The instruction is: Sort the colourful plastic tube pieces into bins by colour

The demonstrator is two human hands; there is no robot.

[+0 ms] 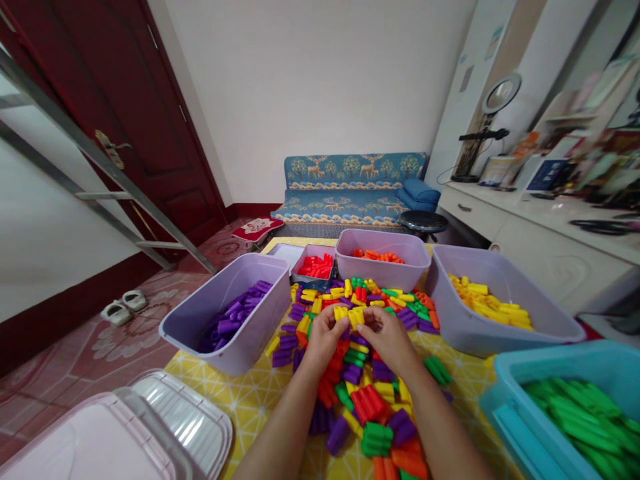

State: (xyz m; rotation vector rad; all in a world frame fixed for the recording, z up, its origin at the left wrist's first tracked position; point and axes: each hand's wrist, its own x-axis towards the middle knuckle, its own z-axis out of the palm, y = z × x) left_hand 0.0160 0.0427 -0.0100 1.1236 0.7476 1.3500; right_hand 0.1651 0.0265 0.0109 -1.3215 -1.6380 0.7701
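Note:
My left hand [325, 333] is closed, its fingertips pinching a yellow ribbed plastic piece [341, 313]. Close beside it, my right hand [383, 330] grips another yellow plastic piece [357, 316]; whether the two are joined I cannot tell. Below and around both hands spreads a pile of ribbed, tube-like plastic pieces [370, 403] in red, green, purple, orange and yellow. Some lie as clusters of tubes side by side. My forearms cover part of the pile.
Around the pile stand a bin of purple pieces [175, 333], a small red-filled tray [299, 270], an orange-filled bin [383, 272], a yellow-filled bin [475, 340] and a turquoise green-filled bin [515, 413]. Stacked lids [185, 407] lie front left on the yellow tablecloth [250, 393].

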